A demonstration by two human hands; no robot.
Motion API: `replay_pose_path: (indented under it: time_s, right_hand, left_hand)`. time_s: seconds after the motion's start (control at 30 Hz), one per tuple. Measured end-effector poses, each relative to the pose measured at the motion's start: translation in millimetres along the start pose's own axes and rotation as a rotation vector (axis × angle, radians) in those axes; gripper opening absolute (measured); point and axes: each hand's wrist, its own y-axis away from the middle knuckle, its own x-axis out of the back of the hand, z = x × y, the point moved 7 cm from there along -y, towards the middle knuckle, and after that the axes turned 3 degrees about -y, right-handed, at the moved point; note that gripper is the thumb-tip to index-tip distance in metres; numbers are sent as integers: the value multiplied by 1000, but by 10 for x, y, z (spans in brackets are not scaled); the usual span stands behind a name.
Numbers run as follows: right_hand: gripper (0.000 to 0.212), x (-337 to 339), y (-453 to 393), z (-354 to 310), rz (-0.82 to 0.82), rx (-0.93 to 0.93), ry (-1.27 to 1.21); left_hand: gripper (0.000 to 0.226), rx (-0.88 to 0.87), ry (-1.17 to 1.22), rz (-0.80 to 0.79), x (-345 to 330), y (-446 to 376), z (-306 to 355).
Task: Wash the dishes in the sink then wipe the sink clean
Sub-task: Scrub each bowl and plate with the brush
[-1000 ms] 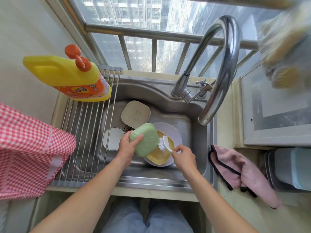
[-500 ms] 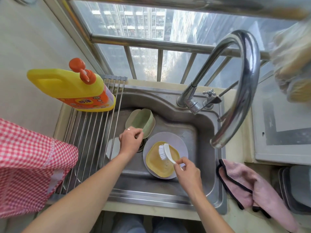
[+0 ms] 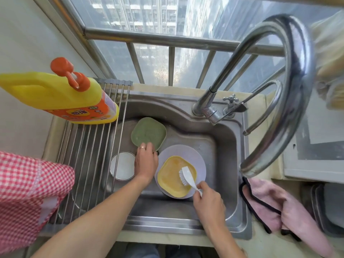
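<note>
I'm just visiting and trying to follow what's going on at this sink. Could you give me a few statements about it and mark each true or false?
1. The right hand holds a white dish brush over the yellow plate. True.
2. The yellow plate sits directly on the sink floor. False: it rests on a pale lilac plate.
3. The left hand touches the near edge of the green plate. True.
4. The pink cloth lies inside the basin. False: it lies on the counter, right of the sink.
5. The yellow detergent bottle stands on the wire rack. True.
</note>
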Motion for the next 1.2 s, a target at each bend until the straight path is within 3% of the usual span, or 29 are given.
replay_pose_path:
  time_s: [0.07,0.2,0.33,0.43,0.57,0.77,0.87,1.0,1.1,1.2]
  right_hand:
    - [16,-19,14,-5,-9,0,11]
    - [16,-83,17,3,-15,9,39]
    - [18,-126,-27,-6,5,17,62]
    - [23,-172,-87,-28,22,-5,78]
    - [25,-286,-165,-279,-13,66,56]
    - [23,-219,-177,-408,-104,180,92]
    - [22,-89,-230,-340,-122,207,206]
    - [29,57,-235,-172,-98,149,301]
    - [30,21,-205,-140,-116,98,180]
    - [25,-140,-151,-278,-195,172,25]
  left_hand:
    - [9,80,37,-34,-122,256,-32]
    - [17,304,131,-251,-501,697,-215]
    - [3,577,181,-187,-536,783,-330]
    - [9,657,196,-162,-467,790,-291]
    - [6,651,264,-161,-322,867,-173]
    - [13,410,163,-250,-200,851,-62]
    - [24,389,196,-271,-212,786,-45]
    - [22,411,248,-305,-179,731,-72]
    - [25,426,273,-353,-266,713,-142]
    - [22,436,270,-391,-346,721,-218]
